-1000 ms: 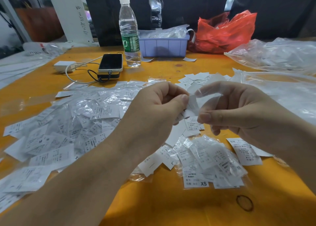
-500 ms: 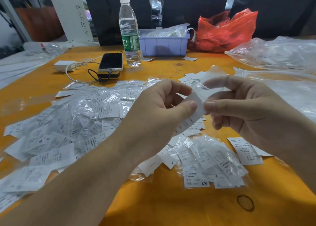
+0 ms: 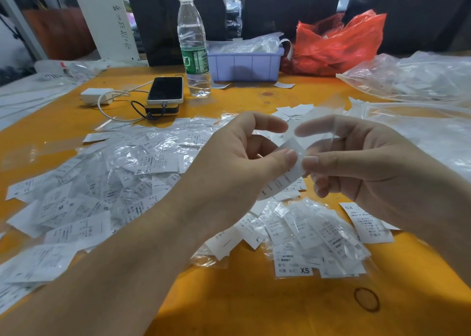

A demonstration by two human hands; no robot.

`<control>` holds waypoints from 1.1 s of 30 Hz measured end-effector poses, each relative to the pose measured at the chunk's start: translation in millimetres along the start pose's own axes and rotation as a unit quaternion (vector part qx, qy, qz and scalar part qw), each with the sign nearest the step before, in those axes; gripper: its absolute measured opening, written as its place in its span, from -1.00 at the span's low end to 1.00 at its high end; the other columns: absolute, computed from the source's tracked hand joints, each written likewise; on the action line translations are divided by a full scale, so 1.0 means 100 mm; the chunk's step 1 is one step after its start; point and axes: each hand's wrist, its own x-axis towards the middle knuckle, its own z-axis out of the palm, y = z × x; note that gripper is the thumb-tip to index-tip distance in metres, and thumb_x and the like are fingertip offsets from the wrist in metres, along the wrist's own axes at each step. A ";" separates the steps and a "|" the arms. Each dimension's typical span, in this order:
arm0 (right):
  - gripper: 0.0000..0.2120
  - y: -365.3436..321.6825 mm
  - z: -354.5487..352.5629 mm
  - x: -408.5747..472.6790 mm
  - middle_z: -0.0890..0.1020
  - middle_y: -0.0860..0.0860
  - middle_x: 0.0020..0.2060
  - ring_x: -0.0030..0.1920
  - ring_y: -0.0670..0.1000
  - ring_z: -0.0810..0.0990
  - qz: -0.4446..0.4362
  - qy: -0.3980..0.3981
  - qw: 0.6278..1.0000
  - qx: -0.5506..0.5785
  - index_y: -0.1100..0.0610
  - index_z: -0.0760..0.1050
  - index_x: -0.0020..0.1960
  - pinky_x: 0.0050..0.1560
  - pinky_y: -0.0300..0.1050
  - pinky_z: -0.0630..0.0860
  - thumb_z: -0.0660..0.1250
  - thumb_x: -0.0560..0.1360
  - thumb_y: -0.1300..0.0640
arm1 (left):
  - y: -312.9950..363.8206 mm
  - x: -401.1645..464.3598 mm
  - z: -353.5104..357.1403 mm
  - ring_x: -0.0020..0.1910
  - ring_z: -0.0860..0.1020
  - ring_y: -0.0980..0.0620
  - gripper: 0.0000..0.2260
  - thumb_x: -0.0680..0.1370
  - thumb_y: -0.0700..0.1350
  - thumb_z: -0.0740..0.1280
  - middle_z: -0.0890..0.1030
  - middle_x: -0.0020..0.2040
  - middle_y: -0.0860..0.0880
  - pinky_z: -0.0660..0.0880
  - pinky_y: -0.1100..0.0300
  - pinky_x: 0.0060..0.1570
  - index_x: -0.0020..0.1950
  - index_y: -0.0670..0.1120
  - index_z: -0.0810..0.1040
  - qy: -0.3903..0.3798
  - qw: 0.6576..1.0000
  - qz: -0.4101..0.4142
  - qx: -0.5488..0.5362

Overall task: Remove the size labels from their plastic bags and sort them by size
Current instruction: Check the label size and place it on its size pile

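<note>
The orange table (image 3: pixel 254 305) fills most of the room before me, its near edge out of sight below the arms; a bare stretch lies open at the front right, marked only by a dark ring (image 3: pixel 366 299). Along the right side, big clear plastic bags (image 3: pixel 407 78) crowd the edge. On the left a wide heap of bagged labels (image 3: pixel 102 183) spreads nearly to the left edge, leaving bare wood only beyond it towards the back. At the back, a red plastic bag (image 3: pixel 339 42) sits beside a lilac bin (image 3: pixel 246 64), with a water bottle (image 3: pixel 193 48) touching the bin's left end. Just in front of the bottle lies a phone (image 3: pixel 165 90) on a dark block, cabled to a white charger (image 3: pixel 96 95).

A smaller cluster of XS labels (image 3: pixel 318 239) lies under the hands, and loose labels (image 3: pixel 295 110) lie beyond them.

Above the table's middle, the left hand (image 3: pixel 237 162) pinches a white size label (image 3: pixel 283 180) between thumb and fingers. The right hand (image 3: pixel 356 165) faces it, thumb and forefinger nipping the thin clear bag (image 3: pixel 318 121), which is blurred. The label is partly out of the bag.
</note>
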 end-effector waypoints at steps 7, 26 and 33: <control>-0.48 0.00 0.00 -0.01 0.63 0.10 -0.36 -0.42 0.01 0.56 -0.004 0.004 1.000 -0.019 0.14 0.59 0.08 -0.39 -0.19 0.53 0.56 0.13 0.25 | 0.00 0.01 -0.01 -0.18 0.65 0.08 -0.66 0.38 0.10 0.39 0.68 -0.18 0.03 0.51 0.22 -0.22 0.14 0.14 0.49 0.003 1.000 -0.016 0.023; -0.60 0.06 -0.01 0.01 0.65 0.16 -0.30 -0.41 0.00 0.55 -0.021 0.018 0.999 -0.040 0.17 0.61 0.07 -0.39 -0.22 0.51 0.49 0.22 0.23 | 0.02 0.02 -0.03 -0.37 0.55 0.19 -0.91 0.48 0.01 0.40 0.66 -0.26 0.10 0.48 0.35 -0.37 -0.11 0.02 0.64 0.012 0.998 -0.051 0.031; -0.65 0.06 -0.03 0.02 0.66 0.15 -0.24 -0.37 -0.01 0.55 -0.023 0.030 0.997 -0.064 0.16 0.63 0.05 -0.36 -0.23 0.52 0.46 0.26 0.22 | 0.07 0.02 -0.08 -0.38 0.57 0.22 -0.90 0.53 -0.22 0.39 0.67 -0.27 0.12 0.47 0.40 -0.38 -0.12 -0.02 0.61 0.039 0.998 -0.029 0.046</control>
